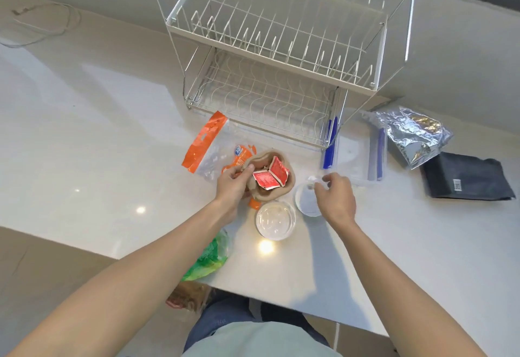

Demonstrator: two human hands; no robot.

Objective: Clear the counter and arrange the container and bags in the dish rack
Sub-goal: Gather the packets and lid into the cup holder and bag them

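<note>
Left hand (235,185) grip curls round the brown bag (270,178); right hand (336,196) grip pinches a lid (308,202).

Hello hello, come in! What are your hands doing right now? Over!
Left hand grips brown paper bag holding red packets. Right hand pinches something small and white, unclear what. White wire dish rack empty, nothing blocking it.

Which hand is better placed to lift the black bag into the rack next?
Right. The black bag lies far right, nearer the right hand; the left hand already grips the brown bag.
</note>
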